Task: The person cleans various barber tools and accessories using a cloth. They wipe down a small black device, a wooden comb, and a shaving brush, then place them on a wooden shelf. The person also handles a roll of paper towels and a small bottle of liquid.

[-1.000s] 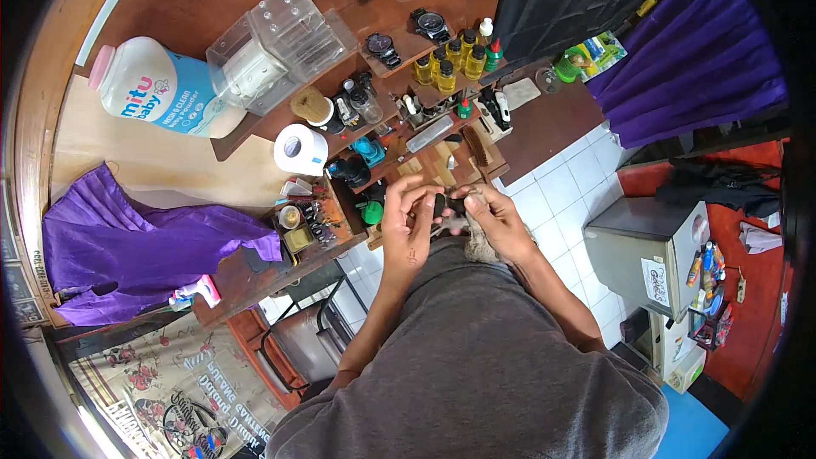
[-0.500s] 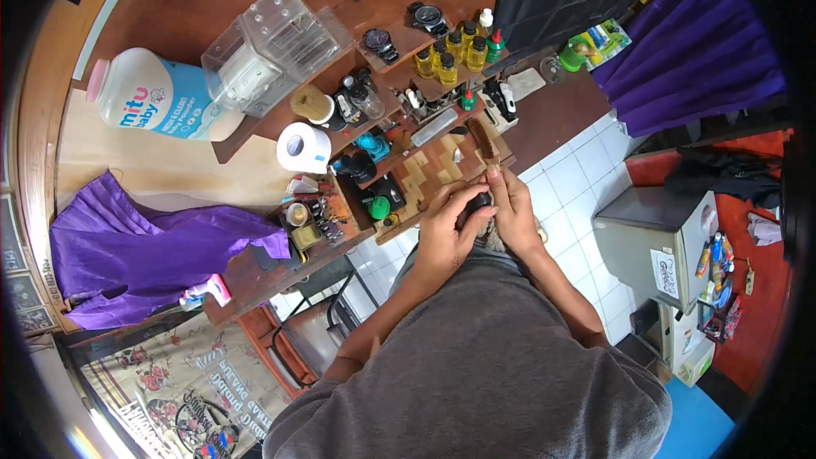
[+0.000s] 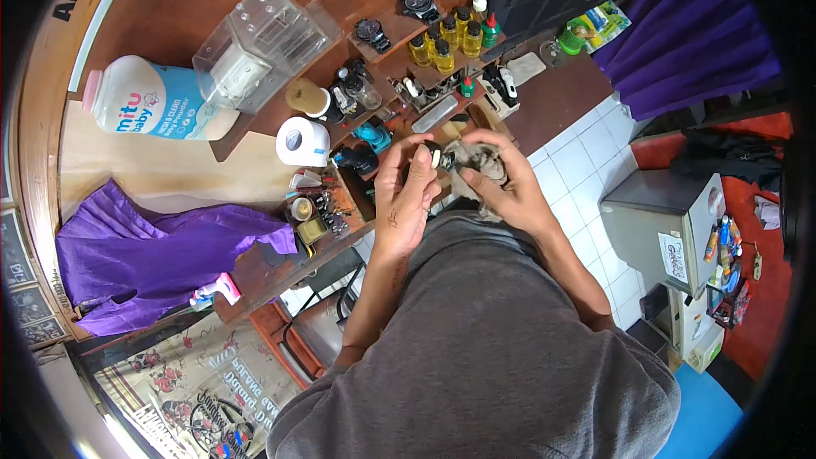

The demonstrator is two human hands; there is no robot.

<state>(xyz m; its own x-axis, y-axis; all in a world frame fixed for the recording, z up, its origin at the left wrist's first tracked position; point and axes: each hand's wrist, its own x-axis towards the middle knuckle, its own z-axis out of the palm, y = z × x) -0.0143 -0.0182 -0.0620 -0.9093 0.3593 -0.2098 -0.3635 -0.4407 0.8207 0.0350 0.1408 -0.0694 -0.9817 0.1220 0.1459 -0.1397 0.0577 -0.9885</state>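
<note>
My left hand (image 3: 405,191) is closed on a small black object with a pale rounded edge (image 3: 435,156), pinched between thumb and fingers. Its exact kind I cannot make out. A crumpled grey-beige cloth (image 3: 480,161) is in my right hand (image 3: 517,191), thumb on the near side and fingers curled over the top. Cloth and black object are side by side in front of my waist, and a small dark piece shows between them. Behind the hands lies a patterned wooden surface (image 3: 442,129), mostly covered by them.
Yellow bottles (image 3: 442,55), watches (image 3: 371,31), a paper roll (image 3: 303,142) and a round brush (image 3: 304,96) crowd the shelves ahead. A white-and-black clipper (image 3: 507,81) lies farther right. Purple cloth (image 3: 153,246) drapes the left counter; a grey cabinet (image 3: 650,217) stands right.
My hands have moved slightly apart and up, the left one turning its palm upward. The cloth now shows in my right hand. The brown-bristled brush beyond the right hand is no longer visible.
</note>
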